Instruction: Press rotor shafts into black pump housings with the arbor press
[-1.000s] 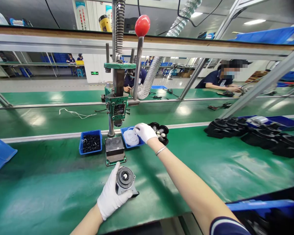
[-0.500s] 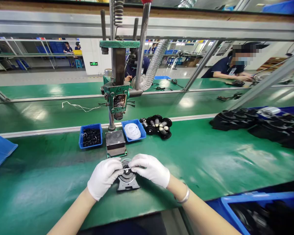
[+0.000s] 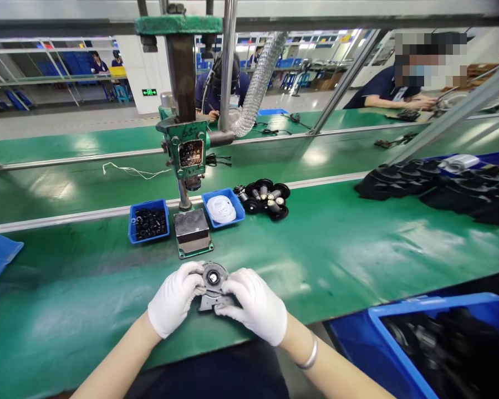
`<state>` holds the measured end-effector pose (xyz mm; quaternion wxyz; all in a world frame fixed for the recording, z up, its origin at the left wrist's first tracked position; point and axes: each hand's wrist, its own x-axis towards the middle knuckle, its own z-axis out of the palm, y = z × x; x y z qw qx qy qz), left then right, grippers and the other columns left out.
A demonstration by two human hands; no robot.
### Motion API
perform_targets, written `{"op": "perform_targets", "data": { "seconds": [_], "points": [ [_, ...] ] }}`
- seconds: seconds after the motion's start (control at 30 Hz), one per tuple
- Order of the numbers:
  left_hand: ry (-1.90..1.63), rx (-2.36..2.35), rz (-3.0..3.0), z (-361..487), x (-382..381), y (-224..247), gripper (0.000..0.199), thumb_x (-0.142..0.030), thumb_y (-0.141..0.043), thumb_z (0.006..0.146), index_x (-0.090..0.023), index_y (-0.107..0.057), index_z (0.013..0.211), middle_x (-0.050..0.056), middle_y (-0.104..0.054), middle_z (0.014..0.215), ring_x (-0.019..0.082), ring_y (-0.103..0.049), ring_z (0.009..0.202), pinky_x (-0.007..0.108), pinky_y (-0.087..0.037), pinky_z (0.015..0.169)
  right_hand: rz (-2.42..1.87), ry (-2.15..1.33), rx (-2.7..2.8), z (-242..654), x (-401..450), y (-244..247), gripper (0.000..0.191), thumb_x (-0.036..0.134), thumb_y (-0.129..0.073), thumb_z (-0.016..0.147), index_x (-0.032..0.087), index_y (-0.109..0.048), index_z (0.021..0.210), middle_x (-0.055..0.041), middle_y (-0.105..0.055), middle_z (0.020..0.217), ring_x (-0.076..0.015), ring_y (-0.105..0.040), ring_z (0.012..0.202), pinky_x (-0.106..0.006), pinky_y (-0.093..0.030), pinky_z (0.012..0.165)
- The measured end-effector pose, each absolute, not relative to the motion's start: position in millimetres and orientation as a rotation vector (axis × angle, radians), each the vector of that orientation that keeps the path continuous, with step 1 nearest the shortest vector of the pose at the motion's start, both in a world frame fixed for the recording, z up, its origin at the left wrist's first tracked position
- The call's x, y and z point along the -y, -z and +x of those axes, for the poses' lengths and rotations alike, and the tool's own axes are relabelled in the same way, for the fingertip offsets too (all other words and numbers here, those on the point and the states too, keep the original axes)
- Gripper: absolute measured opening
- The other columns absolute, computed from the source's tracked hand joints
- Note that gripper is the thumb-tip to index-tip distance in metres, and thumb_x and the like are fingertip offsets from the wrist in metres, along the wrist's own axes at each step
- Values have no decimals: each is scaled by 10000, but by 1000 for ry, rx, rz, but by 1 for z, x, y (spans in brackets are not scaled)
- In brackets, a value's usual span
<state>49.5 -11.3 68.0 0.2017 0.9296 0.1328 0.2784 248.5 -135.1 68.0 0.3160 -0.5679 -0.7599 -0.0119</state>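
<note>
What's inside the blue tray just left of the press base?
The blue tray holds a pile of small black parts, some ring-shaped. The pile hides most of the tray floor and whatever lies beneath.

A ridged silver duct rises by the far bench. Just left of the duct, one person bends forward; farther left, a lit green sign marks a white pillar. Well right of it, a masked person leans over the bench.

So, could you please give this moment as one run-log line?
left hand: on grey part, left side | right hand: on its right side | press: beyond part | white pieces: in blue tray
</note>
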Motion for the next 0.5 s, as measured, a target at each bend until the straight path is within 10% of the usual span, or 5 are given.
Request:
{"op": "perform_targets", "data": {
  "seconds": [0.33, 0.5],
  "points": [
    [-898, -405, 2327, 19, 11, -62, 263, -197, -537, 953, -272, -503, 1203, 128, -399, 1472, 274, -487, 1331, 455, -505, 1031, -1499, 288, 1538, 233, 147, -52, 193, 249, -712, 842, 199, -560, 733, -82, -512, 1065, -210, -559, 945, -358, -524, 779],
    [-643, -684, 2085, 49, 34, -52, 955, -483, -722, 799, -224, -153, 1520, 188, -278, 1553, 384, -321, 1428, 599, -311, 1156, -1481, 20, 1268, 231, 155, -61, 90, 232, -607, 884, 214, -563, 961, -90, -552, 1055, -195, -618, 960, -347, -565, 804]
  ]
}}
